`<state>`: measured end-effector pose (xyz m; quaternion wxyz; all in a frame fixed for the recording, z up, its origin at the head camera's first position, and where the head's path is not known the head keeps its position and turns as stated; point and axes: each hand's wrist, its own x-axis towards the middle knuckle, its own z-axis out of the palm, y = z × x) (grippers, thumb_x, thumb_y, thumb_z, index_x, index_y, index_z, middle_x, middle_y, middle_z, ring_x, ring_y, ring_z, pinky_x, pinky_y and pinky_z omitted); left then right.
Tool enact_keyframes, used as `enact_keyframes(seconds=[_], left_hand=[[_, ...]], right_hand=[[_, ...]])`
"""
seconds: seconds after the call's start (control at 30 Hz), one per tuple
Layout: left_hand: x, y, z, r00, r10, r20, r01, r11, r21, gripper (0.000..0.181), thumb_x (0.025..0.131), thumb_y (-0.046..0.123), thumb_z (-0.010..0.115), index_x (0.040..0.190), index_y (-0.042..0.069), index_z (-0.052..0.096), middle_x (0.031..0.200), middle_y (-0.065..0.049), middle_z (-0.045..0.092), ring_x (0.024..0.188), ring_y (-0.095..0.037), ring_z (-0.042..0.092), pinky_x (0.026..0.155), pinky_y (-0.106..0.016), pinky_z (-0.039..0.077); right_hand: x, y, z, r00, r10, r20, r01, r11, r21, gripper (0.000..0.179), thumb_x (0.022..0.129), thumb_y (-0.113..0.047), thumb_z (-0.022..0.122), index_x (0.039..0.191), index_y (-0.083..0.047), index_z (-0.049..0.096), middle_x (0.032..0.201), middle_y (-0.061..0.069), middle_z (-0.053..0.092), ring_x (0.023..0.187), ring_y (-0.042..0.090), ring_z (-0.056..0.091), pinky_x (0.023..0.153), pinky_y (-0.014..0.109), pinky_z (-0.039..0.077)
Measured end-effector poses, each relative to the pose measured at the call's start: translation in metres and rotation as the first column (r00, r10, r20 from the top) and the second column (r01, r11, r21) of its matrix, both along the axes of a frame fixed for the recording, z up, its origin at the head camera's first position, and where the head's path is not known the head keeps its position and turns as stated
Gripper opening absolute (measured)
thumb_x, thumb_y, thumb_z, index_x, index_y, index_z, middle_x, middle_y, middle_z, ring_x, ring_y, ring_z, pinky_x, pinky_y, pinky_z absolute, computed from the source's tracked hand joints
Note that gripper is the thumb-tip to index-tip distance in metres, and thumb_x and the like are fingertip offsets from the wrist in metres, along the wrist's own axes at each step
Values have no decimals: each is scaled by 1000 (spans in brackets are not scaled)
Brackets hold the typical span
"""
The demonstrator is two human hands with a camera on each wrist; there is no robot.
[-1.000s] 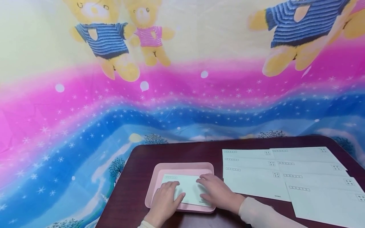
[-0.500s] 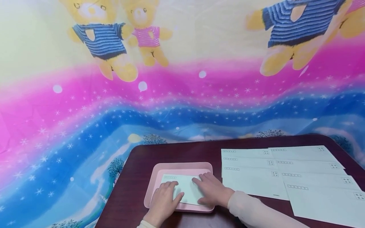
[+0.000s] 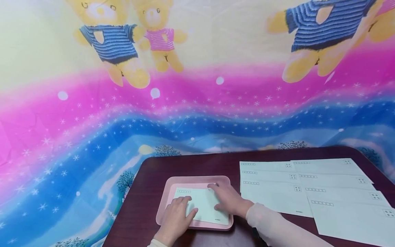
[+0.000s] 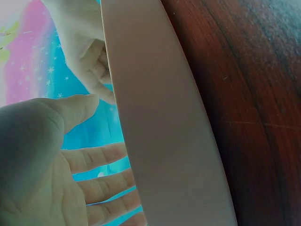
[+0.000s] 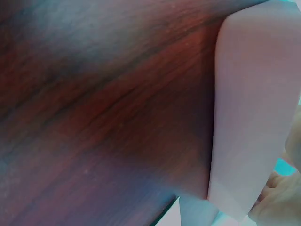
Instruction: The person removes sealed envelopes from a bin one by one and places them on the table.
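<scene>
A pale envelope (image 3: 205, 209), with a row of printed boxes, lies inside the pink tray (image 3: 199, 179) in the head view. My left hand (image 3: 176, 214) rests over its left part, fingers spread and relaxed. Over the right end is my right hand (image 3: 229, 199), thumb and fingers apart and bent a little; whether its fingertips touch the paper cannot be told. From the left wrist, the tray's outer wall (image 4: 160, 113) hides the envelope, and the fingers of the left hand (image 4: 70, 169) reach behind it. The right wrist view shows mostly the tray wall (image 5: 254, 94).
Several matching envelopes (image 3: 274, 199) overlap in two columns on the right of the dark wooden table (image 3: 191, 166). Behind the table hangs a colourful cloth (image 3: 197, 92) printed with bears and snowflakes.
My right hand has shifted slightly left, then up off the envelope's lower right corner, which shows again. The left hand stays almost where it was, and the envelope stays in the tray.
</scene>
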<state>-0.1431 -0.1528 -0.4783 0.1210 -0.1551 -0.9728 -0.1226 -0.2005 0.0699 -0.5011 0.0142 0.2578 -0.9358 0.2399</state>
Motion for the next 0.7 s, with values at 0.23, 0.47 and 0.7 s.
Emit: enact_keyframes(seconds=[0.23,0.47,0.7], left_hand=[[1,-1,0,1000,5,0,-5,1000,6,40,89,41,73,116,12,70,112,-6,73,104,-25,68,80,-44,54],[1,-2,1,1000,-4,-2,4,1000,7,41,89,43,73,116,12,69,112,-5,73,103,-27,68,78,-45,53],[1,-3,2,1000,-1,-2,1,1000,6,41,89,43,73,117,12,69,113,-5,73,105,-26,67,78,-45,53]], right_hand=[[-8,0,2,998,-46,53,55,980,-189,41,81,-1,81,119,-4,67,109,7,70,98,20,64,87,40,55],[-9,-1,8,989,-117,85,133,967,-220,21,84,-2,78,102,-12,73,101,0,73,91,13,64,79,36,55],[-9,-2,9,988,-145,60,155,962,-224,17,87,-4,76,100,-13,73,98,-2,72,91,11,63,80,35,54]])
